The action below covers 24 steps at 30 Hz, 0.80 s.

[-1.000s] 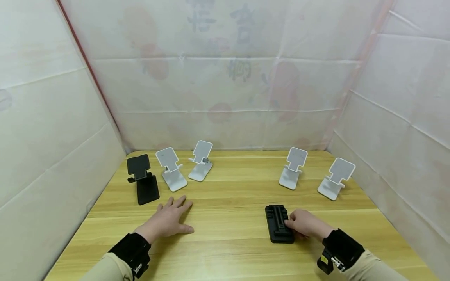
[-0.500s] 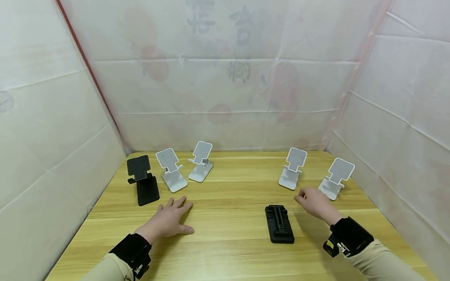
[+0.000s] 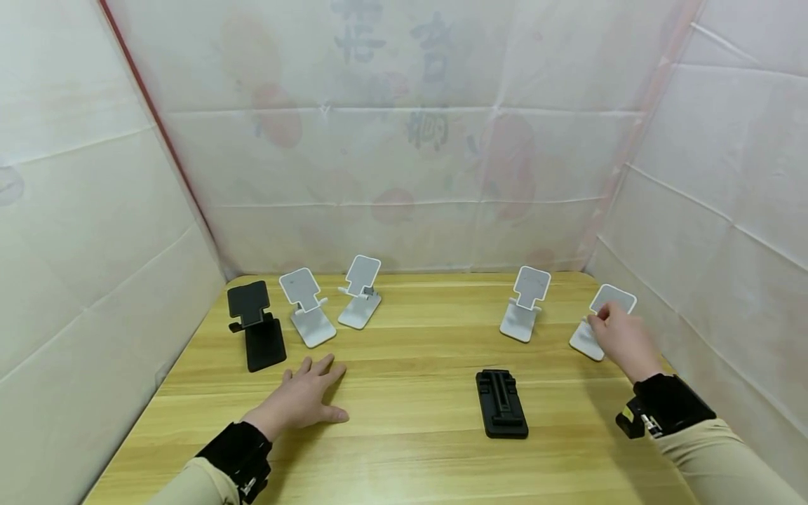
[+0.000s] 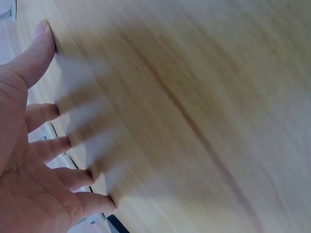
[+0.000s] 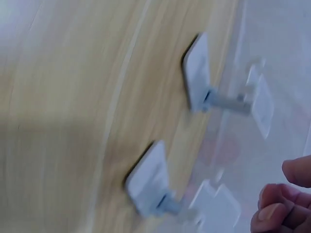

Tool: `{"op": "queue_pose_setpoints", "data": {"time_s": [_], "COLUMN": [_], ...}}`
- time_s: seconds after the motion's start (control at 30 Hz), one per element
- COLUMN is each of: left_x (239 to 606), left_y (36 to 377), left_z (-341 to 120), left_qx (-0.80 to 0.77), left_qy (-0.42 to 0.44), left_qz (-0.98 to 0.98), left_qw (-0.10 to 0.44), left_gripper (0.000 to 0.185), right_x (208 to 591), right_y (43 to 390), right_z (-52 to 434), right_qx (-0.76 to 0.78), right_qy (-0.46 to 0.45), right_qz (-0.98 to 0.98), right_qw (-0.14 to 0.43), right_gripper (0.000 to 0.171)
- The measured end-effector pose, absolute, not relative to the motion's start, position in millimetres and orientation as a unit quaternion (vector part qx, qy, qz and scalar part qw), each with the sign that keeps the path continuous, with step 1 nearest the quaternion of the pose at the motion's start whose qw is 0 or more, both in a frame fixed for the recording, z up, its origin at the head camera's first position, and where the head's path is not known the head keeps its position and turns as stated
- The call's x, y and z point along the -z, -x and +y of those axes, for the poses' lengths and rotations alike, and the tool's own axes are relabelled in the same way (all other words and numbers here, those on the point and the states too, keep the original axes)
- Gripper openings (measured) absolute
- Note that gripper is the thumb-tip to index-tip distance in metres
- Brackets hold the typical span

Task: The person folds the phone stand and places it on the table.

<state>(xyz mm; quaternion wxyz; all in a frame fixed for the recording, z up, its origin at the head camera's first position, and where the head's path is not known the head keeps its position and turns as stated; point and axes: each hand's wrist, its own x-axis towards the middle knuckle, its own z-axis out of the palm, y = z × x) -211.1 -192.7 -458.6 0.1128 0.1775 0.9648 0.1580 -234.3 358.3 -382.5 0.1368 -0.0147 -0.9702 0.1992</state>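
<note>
Wooden table (image 3: 410, 393), white sheeting on three sides. I see the left hand (image 3: 303, 396) flat on the table, fingers spread, grip wide and holding nothing. Right hand (image 3: 621, 337) is extended to the far-right white stand (image 3: 602, 319), fingertips at its upper plate; grip looks like a light pinch, but contact is hard to confirm. A second ago that hand sat on the folded black stand (image 3: 501, 403), which now lies alone at centre-right. Right wrist view is motion-blurred; the hand covers part of the stand.
</note>
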Motion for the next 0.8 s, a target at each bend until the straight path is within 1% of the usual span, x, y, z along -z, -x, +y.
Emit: {"op": "queue_pose_setpoints", "data": {"time_s": [0.1, 0.2, 0.47, 0.57, 0.8], "left_x": [459, 459, 457, 456, 458], "left_y": [211, 211, 211, 210, 211], "left_z": [-192, -192, -191, -191, -191], "left_qx": [-0.157, -0.157, -0.162, -0.162, -0.16], "left_qy": [-0.177, -0.177, -0.177, -0.177, -0.176], "left_qz": [0.965, 0.965, 0.964, 0.964, 0.965], "left_qw": [0.113, 0.114, 0.112, 0.114, 0.115], "left_gripper": [0.091, 0.092, 0.092, 0.093, 0.092], "right_x": [389, 394, 408, 412, 419], "right_y": [236, 236, 240, 242, 249], "right_z": [375, 390, 414, 419, 418], "right_qx": [-0.194, -0.206, -0.283, -0.293, -0.302], "right_qy": [0.046, 0.064, 0.132, 0.131, 0.096], "right_qz": [-0.968, -0.965, -0.947, -0.945, -0.948], "right_qw": [0.153, 0.15, 0.08, 0.058, 0.024], "right_gripper": [0.029, 0.034, 0.061, 0.066, 0.066]}}
